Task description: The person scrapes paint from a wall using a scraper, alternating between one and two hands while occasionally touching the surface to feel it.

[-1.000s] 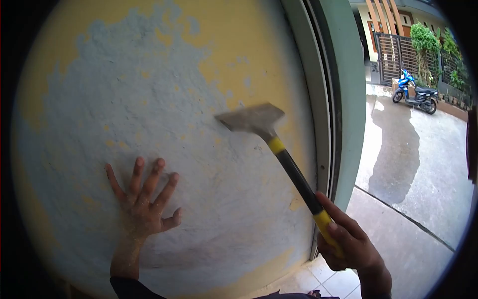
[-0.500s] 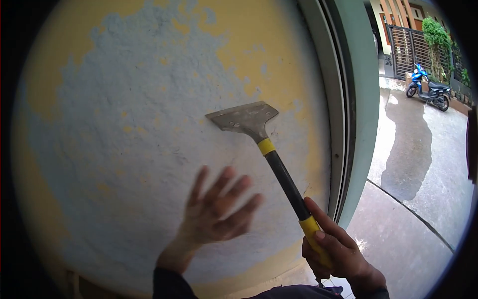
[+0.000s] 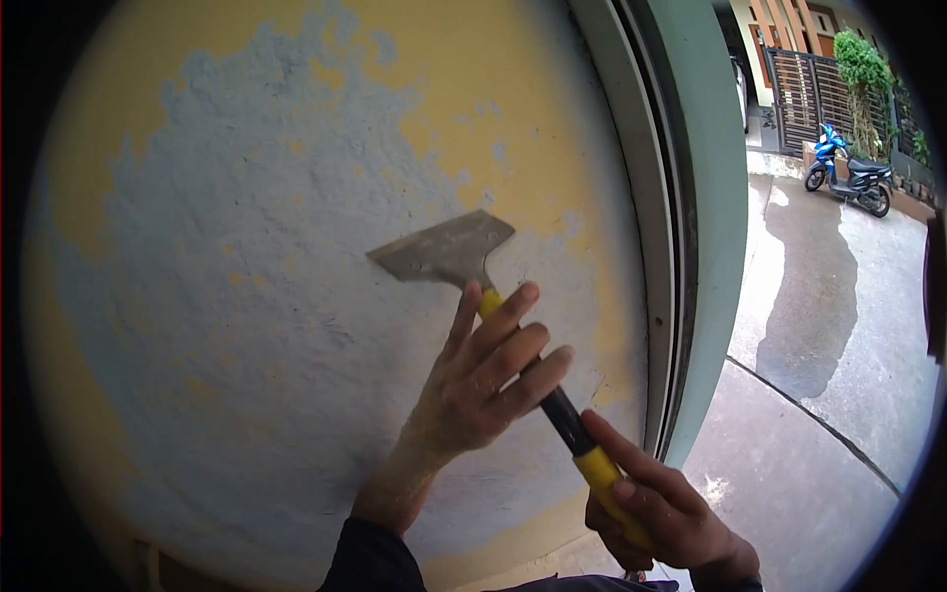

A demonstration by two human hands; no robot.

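Note:
A long-handled scraper (image 3: 446, 251) with a wide metal blade is held at a slant in front of the wall (image 3: 256, 326), whose yellow paint has large bare grey-blue patches. My right hand (image 3: 663, 508) is closed around the yellow grip at the handle's lower end, with the index finger laid along it. Across the upper black shaft, just below the yellow collar, lies my left hand (image 3: 483, 380). Its fingers are apart, and their tips extend past the shaft without wrapping round it. Part of the shaft is hidden behind these fingers.
A grey frame (image 3: 631, 187) and a pale green strip (image 3: 725, 227) edge the wall on the right. Beyond them, a blue motor scooter (image 3: 848, 178) stands on concrete paving (image 3: 789, 464) with a dark wet-looking patch. A slatted gate (image 3: 799, 99) and a green shrub (image 3: 861, 69) are farther back.
My left hand has moved up and right, from beside the scraper onto its upper shaft. The blade has shifted left and slightly down; my right hand keeps its grip.

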